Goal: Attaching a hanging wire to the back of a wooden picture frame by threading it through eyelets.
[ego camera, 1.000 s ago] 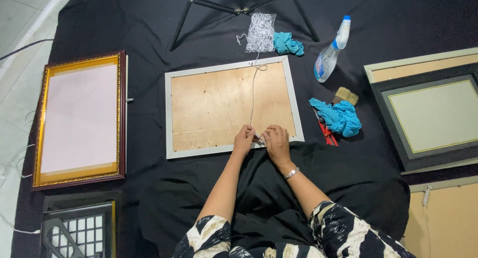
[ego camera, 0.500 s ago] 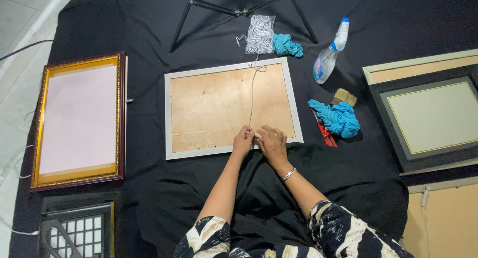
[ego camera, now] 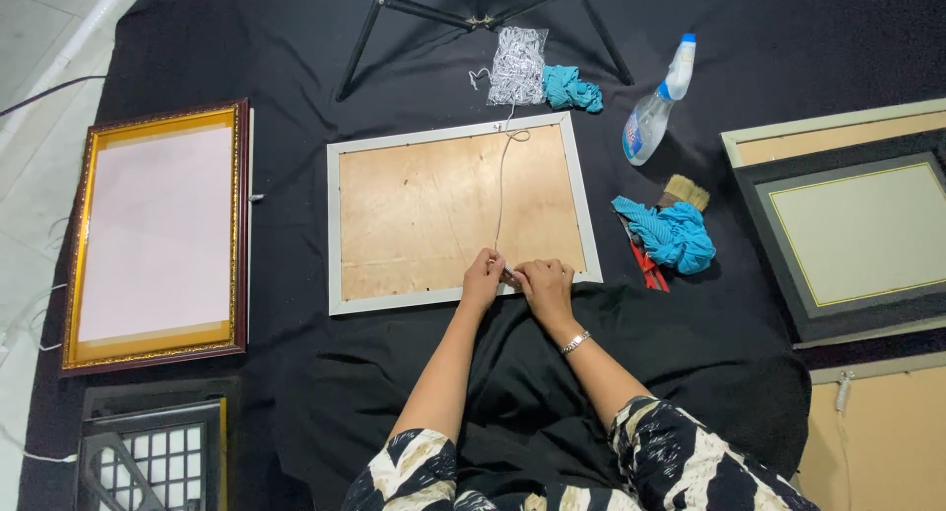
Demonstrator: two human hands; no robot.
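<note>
A silver picture frame (ego camera: 335, 225) lies face down on the black cloth, its brown backing board (ego camera: 434, 210) up. A thin white cord (ego camera: 501, 191) runs across the board from the frame's far edge to its near edge. My left hand (ego camera: 483, 279) and my right hand (ego camera: 544, 282) meet at the near edge, fingers pinched together on the cord's near end and a small dark item that I cannot make out. A bracelet sits on my right wrist.
A gold frame (ego camera: 158, 235) lies at the left, a dark latticed frame (ego camera: 148, 462) below it. At the right lie a dark frame (ego camera: 847, 235), blue cloth (ego camera: 675, 237), brush (ego camera: 685, 191) and spray bottle (ego camera: 655, 117). Cord bundle (ego camera: 517, 66) and tripod legs (ego camera: 473, 18) lie beyond.
Both hands stay at the frame's near edge. The fingers shift slightly on the cord; nothing else has moved.
</note>
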